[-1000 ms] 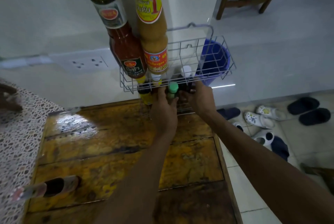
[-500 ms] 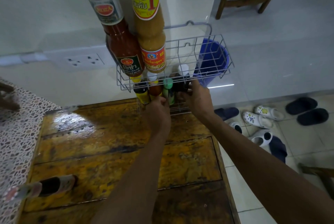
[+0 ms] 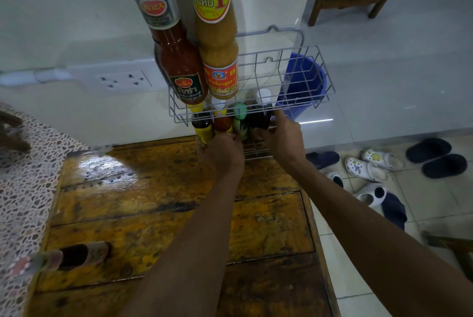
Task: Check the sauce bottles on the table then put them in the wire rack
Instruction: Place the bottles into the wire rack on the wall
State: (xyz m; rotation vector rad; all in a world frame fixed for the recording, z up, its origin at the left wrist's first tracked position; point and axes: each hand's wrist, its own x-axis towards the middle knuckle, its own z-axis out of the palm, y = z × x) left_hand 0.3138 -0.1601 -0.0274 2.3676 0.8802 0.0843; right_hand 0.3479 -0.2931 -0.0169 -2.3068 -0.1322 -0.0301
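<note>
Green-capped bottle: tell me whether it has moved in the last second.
Yes. The green-capped bottle has risen in view, its cap nearer the wire rack's front rail.

Single view only, so no overlap between views. Head cam is sitting above the worn yellow-brown wooden table (image 3: pixel 158 214), looking forward and steeply down along both forearms. Wide-angle lens is bending the edges. It's framing the grey wire rack (image 3: pixel 302 81) close at centre, white wall behind, pale tiled floor (image 3: pixel 384 112) running off to the right.
</note>
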